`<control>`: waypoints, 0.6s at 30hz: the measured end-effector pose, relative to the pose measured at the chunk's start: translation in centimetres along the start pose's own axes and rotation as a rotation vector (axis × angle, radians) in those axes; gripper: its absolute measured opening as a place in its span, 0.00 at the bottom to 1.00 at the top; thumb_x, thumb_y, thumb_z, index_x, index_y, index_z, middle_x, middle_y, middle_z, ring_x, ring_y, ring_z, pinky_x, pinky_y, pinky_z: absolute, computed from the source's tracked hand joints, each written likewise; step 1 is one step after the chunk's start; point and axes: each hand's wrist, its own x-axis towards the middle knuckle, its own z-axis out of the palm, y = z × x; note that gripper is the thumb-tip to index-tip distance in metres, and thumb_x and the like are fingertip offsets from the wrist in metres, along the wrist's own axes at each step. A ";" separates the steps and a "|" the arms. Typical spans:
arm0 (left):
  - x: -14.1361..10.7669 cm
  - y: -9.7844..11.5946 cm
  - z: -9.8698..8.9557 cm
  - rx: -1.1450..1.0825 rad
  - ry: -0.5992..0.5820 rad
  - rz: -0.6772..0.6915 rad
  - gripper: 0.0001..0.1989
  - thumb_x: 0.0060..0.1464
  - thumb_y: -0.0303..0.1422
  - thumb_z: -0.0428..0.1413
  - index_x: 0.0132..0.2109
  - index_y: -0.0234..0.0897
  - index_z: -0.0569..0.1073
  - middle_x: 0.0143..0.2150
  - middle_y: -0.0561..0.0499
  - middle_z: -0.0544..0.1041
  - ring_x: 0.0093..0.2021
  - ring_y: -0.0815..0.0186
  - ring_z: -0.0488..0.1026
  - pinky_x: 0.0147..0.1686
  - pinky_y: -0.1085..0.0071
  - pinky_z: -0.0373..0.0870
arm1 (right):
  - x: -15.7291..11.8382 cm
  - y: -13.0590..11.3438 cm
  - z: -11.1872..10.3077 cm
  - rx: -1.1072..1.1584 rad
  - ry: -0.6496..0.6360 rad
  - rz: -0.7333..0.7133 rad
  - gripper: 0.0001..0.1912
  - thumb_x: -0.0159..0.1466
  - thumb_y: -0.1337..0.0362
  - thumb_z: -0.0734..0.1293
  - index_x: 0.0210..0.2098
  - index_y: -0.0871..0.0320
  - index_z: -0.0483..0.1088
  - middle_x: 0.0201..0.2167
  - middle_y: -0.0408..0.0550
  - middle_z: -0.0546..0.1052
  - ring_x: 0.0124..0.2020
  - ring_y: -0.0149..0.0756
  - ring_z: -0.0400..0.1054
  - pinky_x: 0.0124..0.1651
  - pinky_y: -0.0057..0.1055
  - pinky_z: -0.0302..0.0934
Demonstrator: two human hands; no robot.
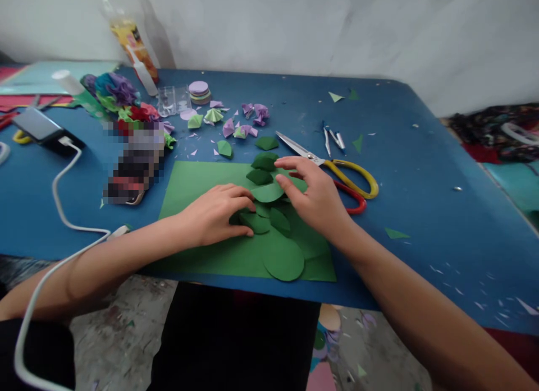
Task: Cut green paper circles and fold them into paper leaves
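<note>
Over a green paper sheet [189,262] on the table, my left hand [219,211] rests with thumb and fingers apart beside a green paper leaf [255,224]. My right hand [314,192] is also open, its fingertips close to a dark green folded leaf [265,161] and a curved green paper piece [268,193]. Neither hand grips anything visible. More leaf pieces lie between the hands, and a green paper circle [284,260] sits at the sheet's front. Scissors [297,146] with yellow and red handles lie behind my right hand, which partly hides them.
A phone [137,166], a power bank [44,127] with a white cable [59,200] and crumpled paper flowers [113,93] are on the left. A bottle [130,40] stands by the wall. Purple folded pieces [261,113], a stack of paper circles [199,92] and pens [332,138] lie behind.
</note>
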 end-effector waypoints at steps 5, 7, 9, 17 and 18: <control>0.1 -0.2 -0.3 -0.027 0.007 -0.007 0.11 0.57 0.30 0.53 0.47 0.35 0.72 0.45 0.44 0.76 0.46 0.55 0.73 0.48 0.57 0.69 | 0.2 0.4 -0.4 -0.121 -0.048 -0.048 0.10 0.64 0.66 0.61 0.42 0.57 0.71 0.45 0.53 0.76 0.48 0.45 0.69 0.51 0.44 0.63; 0.2 -0.3 -0.3 -0.034 0.029 0.005 0.11 0.57 0.26 0.50 0.46 0.34 0.72 0.46 0.44 0.76 0.46 0.56 0.73 0.48 0.58 0.69 | 0.2 0.4 -0.7 -0.144 -0.098 -0.028 0.09 0.63 0.67 0.61 0.41 0.57 0.72 0.42 0.53 0.77 0.45 0.44 0.71 0.50 0.43 0.63; 0.2 -0.4 -0.2 -0.034 0.050 0.021 0.11 0.57 0.25 0.49 0.44 0.34 0.73 0.47 0.43 0.76 0.47 0.57 0.73 0.48 0.59 0.69 | 0.3 0.4 -0.8 -0.144 -0.200 -0.013 0.08 0.63 0.65 0.63 0.40 0.59 0.72 0.40 0.53 0.77 0.42 0.45 0.71 0.47 0.42 0.64; 0.7 -1.0 0.7 -0.022 0.116 0.003 0.10 0.60 0.29 0.50 0.45 0.32 0.72 0.46 0.43 0.76 0.47 0.57 0.71 0.50 0.57 0.68 | 0.1 0.5 -0.4 -0.099 -0.336 -0.030 0.09 0.58 0.68 0.68 0.39 0.59 0.73 0.39 0.52 0.79 0.40 0.44 0.72 0.45 0.40 0.66; 0.7 -1.0 0.7 -0.016 0.132 -0.004 0.10 0.60 0.30 0.50 0.46 0.32 0.72 0.47 0.43 0.75 0.48 0.56 0.71 0.50 0.57 0.68 | 0.2 0.5 -0.4 -0.079 -0.310 -0.012 0.08 0.58 0.68 0.67 0.39 0.59 0.74 0.38 0.51 0.79 0.40 0.43 0.72 0.45 0.40 0.66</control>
